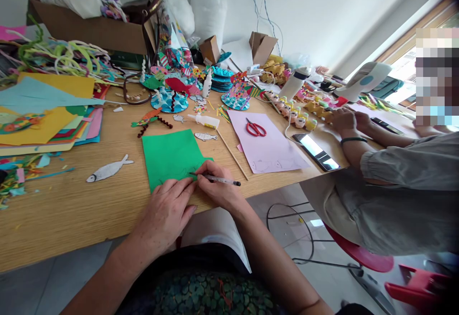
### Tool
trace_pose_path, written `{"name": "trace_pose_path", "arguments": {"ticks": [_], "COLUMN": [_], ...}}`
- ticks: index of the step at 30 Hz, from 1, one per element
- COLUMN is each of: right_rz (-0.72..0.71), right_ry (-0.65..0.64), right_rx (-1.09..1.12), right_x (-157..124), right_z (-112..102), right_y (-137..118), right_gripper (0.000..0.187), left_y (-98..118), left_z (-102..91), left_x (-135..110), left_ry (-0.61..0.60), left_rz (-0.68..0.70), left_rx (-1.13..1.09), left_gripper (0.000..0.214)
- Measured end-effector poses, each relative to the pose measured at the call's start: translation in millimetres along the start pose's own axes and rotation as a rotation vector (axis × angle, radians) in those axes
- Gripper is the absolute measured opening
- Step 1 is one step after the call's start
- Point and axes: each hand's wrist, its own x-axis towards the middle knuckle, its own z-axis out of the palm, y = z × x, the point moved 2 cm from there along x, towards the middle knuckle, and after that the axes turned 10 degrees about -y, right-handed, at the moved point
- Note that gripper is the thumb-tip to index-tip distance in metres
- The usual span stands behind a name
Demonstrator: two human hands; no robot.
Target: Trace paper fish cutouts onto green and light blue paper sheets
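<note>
A sheet of green paper [172, 155] lies at the table's front edge, with faint pen lines on it. My right hand [219, 186] is closed round a pen [222, 179], its tip on the green paper. Beside it, my left hand [168, 210] rests flat on the paper's lower edge, fingers stretched out and holding nothing. To the left lies a white paper fish [109, 168] with a dark-marked head. A smaller paper fish [205, 136] is just past the green sheet, near a glue bottle [206, 121] on its side. A thin wooden stick [232, 154] lies to the right.
Red scissors [256, 127] rest on a lilac sheet [272, 145] with drawn fish. A phone [316, 152] sits near a co-worker's hands [349, 120] at right. Coloured paper [53, 133] and scraps [17, 174] cover the left. Decorated blue crafts [168, 101] stand behind.
</note>
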Motion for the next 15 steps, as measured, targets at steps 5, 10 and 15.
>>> {"name": "trace_pose_path", "arguments": {"ticks": [5,10,15], "right_rz": [-0.01,0.013,-0.033], "right_ry": [-0.014,-0.003,-0.002], "right_rx": [0.001,-0.006,-0.003], "right_x": [-0.3,0.2,-0.1], "right_z": [-0.1,-0.5,0.1], "right_y": [-1.3,-1.1,-0.1], "right_gripper": [0.008,0.007,0.008], "left_y": [0.2,0.3,0.3], "left_z": [0.7,-0.2,-0.5], "left_x": [0.2,1.0,0.7], "left_ry": [-0.002,-0.007,-0.006], "left_rz": [0.0,0.001,0.003], "left_rx": [-0.003,-0.016,-0.019], "left_gripper": [0.041,0.041,0.04]}}
